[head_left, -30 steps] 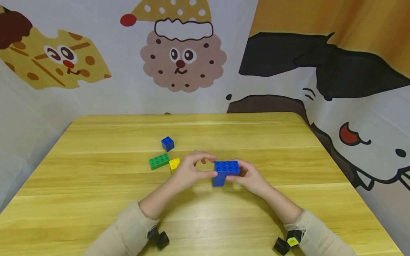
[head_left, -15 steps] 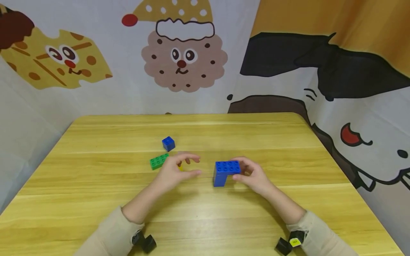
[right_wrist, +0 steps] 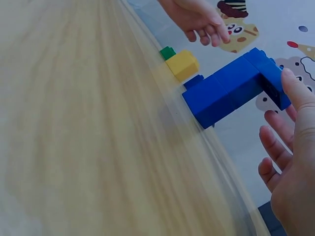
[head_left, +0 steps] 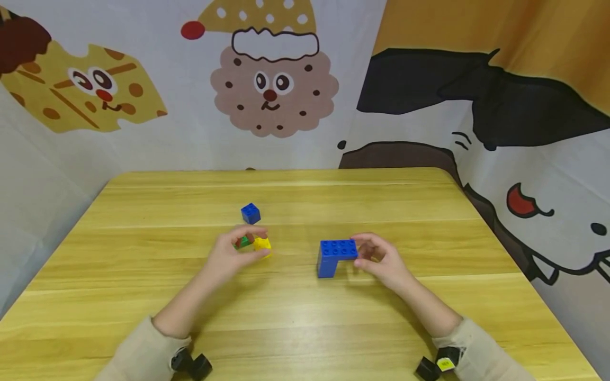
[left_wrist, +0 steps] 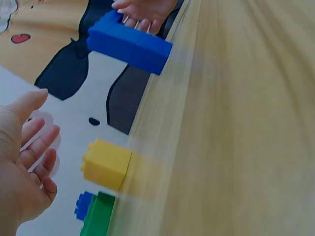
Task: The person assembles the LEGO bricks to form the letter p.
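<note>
A blue brick structure stands on the table, an upright column with a long blue brick on top that overhangs to the right. My right hand is at the overhanging end, thumb and fingers apart and loosely bent; whether a fingertip still touches the brick cannot be told. My left hand hovers with fingers spread beside a yellow brick and a green brick, holding nothing. In the head view it partly covers both bricks.
A small blue brick lies on the wooden table behind the green and yellow ones. A cloth with cartoon figures hangs beyond the far table edge.
My left hand has left the blue structure and moved left to the yellow and green bricks. The right hand has slid slightly right, while the structure stays in place.
</note>
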Tool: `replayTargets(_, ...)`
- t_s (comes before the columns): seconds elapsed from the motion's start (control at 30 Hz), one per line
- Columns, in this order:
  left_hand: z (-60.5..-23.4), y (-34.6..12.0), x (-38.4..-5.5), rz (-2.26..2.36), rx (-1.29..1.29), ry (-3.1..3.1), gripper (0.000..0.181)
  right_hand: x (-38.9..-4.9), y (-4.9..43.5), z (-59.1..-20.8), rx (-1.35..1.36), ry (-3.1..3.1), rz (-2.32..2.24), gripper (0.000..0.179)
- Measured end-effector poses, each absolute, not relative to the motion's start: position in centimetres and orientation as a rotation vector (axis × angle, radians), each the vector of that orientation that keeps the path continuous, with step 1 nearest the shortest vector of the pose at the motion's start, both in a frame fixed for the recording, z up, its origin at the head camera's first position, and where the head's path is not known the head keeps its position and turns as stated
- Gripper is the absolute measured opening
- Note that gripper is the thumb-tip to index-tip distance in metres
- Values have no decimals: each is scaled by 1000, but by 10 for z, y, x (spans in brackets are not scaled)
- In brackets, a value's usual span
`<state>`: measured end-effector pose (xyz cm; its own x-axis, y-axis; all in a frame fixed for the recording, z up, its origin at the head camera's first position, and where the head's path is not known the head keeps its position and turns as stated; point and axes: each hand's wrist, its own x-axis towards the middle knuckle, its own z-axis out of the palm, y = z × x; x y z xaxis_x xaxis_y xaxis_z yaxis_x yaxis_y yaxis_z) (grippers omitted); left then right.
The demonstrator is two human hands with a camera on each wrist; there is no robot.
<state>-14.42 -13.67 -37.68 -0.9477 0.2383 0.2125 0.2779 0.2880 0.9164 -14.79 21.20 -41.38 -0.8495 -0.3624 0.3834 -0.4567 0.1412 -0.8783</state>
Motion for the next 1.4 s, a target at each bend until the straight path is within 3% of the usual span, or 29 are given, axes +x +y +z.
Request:
replayTargets(0.37,-396,-159,-156,-1667,-445,-2585,44,-148,214,-413,873,-2262,1879,41)
replayTargets(1.4,-415,-155,-161,-1411,-390,-2775,50,-148,211,-414,823,-2256,1889,33)
